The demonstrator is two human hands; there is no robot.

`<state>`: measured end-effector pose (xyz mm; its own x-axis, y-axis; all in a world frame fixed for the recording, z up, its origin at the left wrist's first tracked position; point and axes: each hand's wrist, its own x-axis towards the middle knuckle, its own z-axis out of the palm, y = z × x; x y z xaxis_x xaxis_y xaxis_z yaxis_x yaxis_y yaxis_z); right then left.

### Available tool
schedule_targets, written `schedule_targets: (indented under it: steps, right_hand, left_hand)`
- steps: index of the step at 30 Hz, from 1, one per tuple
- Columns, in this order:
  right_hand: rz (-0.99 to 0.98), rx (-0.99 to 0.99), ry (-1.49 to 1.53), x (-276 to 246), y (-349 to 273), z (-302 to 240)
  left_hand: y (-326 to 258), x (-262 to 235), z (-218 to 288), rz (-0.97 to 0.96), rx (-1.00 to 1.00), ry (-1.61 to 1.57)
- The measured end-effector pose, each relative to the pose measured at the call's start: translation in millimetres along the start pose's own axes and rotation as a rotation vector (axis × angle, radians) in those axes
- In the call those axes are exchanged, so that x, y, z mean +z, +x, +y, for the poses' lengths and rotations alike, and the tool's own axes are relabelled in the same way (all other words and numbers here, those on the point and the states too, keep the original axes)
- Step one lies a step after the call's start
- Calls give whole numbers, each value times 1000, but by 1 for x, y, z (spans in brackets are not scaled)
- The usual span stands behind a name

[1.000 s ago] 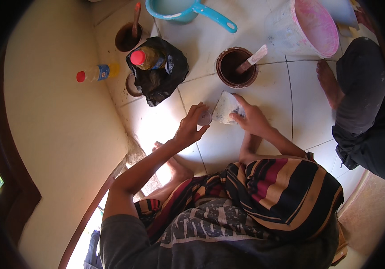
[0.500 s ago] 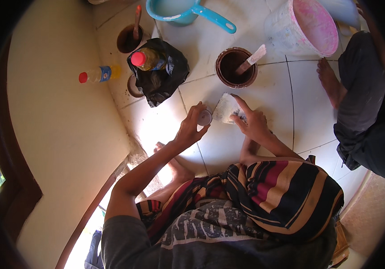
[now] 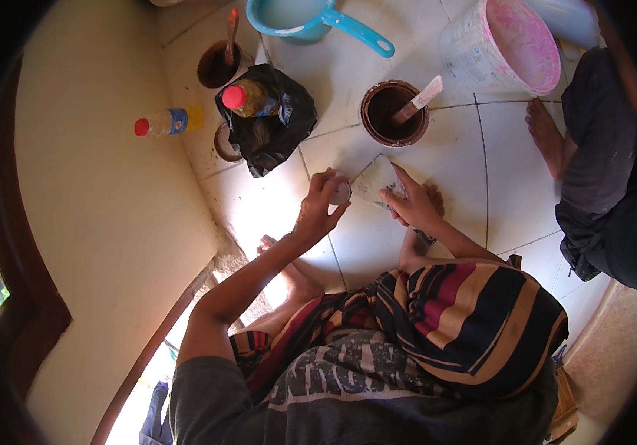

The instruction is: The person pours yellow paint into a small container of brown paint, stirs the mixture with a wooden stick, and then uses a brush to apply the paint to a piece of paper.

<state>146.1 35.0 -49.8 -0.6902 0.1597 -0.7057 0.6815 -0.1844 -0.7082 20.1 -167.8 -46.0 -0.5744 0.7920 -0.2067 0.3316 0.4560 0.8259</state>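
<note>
Between the thumb and fingers of my left hand (image 3: 314, 211) is a small round, shallow, whitish cup or lid (image 3: 341, 193), its circular face turned up. My right hand (image 3: 417, 206) grips a flat, whitish, wedge-shaped piece (image 3: 372, 179) with dark specks, which looks like a putty scraper. Its broad end points toward the round piece, with the two close together above the tiles. Just beyond my hands stands an open tub of dark brown paint (image 3: 367, 119), and a paintbrush (image 3: 427, 90) with a pale, smeared handle leans in it.
A black plastic bag (image 3: 263, 148) holds a red-capped bottle (image 3: 248, 100). Left of it is another red-capped bottle (image 3: 166, 122). Farther off are a brown-filled pot (image 3: 222, 65), a blue dipper (image 3: 355, 31) and a pink-stained bucket (image 3: 474, 48). Another person's leg (image 3: 593, 133) is at the right.
My right hand's fingers have shifted and curl more around the flat piece, which has tilted slightly. My left hand keeps hold of the round piece. The whole view has moved a little.
</note>
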Motion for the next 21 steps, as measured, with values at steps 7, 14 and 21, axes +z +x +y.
schedule_targets:
  steps: [7, 14, 21]
  right_hand:
    - [222, -478, -549, -10, -7, 4]
    - [189, -408, -747, -11, -19, -14]
    - [154, -337, -555, -19, -11, -7]
  left_hand:
    - [9, 2, 1, 6, 136, 77]
    - [9, -2, -1, 66, -89, -63]
    - [12, -18, 7, -22, 17, 86]
